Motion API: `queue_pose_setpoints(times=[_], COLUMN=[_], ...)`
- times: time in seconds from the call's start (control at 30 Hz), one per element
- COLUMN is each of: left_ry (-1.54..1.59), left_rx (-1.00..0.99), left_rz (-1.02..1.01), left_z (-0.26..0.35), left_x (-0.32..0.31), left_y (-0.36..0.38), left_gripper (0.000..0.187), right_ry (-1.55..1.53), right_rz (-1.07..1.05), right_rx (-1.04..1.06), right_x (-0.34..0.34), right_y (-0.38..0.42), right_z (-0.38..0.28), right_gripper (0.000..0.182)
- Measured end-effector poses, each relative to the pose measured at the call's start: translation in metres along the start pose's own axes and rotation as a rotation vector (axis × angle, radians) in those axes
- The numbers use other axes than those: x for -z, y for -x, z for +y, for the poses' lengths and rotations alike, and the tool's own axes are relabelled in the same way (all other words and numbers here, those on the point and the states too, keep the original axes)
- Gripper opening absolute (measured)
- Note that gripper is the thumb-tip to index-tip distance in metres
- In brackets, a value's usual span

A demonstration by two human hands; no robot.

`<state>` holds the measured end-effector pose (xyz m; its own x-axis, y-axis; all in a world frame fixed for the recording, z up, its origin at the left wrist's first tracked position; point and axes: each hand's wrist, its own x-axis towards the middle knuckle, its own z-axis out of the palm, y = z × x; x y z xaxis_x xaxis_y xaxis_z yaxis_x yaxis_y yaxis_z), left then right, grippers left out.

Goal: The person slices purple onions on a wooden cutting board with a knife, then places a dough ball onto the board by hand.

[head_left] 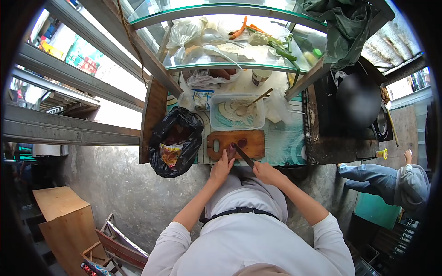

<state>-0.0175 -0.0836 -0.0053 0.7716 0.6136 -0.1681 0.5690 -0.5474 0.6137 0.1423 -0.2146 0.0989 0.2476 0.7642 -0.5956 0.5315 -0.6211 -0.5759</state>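
Note:
My left hand (223,167) is closed around a purple-red root, likely a sweet potato (231,151), and holds it at the front of the wooden cutting board (256,146). A knife (244,155) is gripped in my right hand (267,174), its dark blade angled up to the left against the root. A dark purple cut piece (242,142) lies on the board. Just behind it stands a clear plastic tub (214,113) with pale batter and a spoon (259,99) inside. Left of the board, a black plastic bag (193,133) gapes around a colourful wrapper (170,154).
Above the table is a glass shelf (193,64) with carrots (239,28) and green stalks. A bag of reddish roots (222,73) and a paper cup (260,77) stand beneath. At right are a dark wok (359,101) and a person in jeans (375,177).

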Motion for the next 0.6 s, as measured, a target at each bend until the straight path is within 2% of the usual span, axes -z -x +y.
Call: queue_pose_setpoints(times=[0.13, 0.33, 0.43, 0.53, 0.6], left_ry=[0.046, 0.023, 0.012, 0.029, 0.036], left_rx=[0.058, 0.076, 0.045, 0.037, 0.043], left_rz=[-0.119, -0.126, -0.081, -0.086, -0.110], left_z=[0.008, 0.012, 0.009, 0.008, 0.007], left_x=[0.011, 0.012, 0.007, 0.010, 0.014], left_y=[-0.002, -0.002, 0.000, -0.002, -0.004], left_gripper=[0.061, 0.061, 0.061, 0.060, 0.059], right_ry=[-0.071, -0.070, -0.396, -0.653, -0.636], right_rz=[-0.064, 0.034, -0.211, -0.304, -0.301], right_rx=[-0.050, 0.086, -0.183, -0.233, -0.198], right_x=[0.008, -0.013, 0.007, 0.000, 0.001], right_y=[-0.002, -0.012, -0.003, -0.006, -0.007], right_z=[-0.002, 0.015, 0.002, 0.014, 0.020], right_gripper=[0.030, 0.029, 0.027, 0.025, 0.027])
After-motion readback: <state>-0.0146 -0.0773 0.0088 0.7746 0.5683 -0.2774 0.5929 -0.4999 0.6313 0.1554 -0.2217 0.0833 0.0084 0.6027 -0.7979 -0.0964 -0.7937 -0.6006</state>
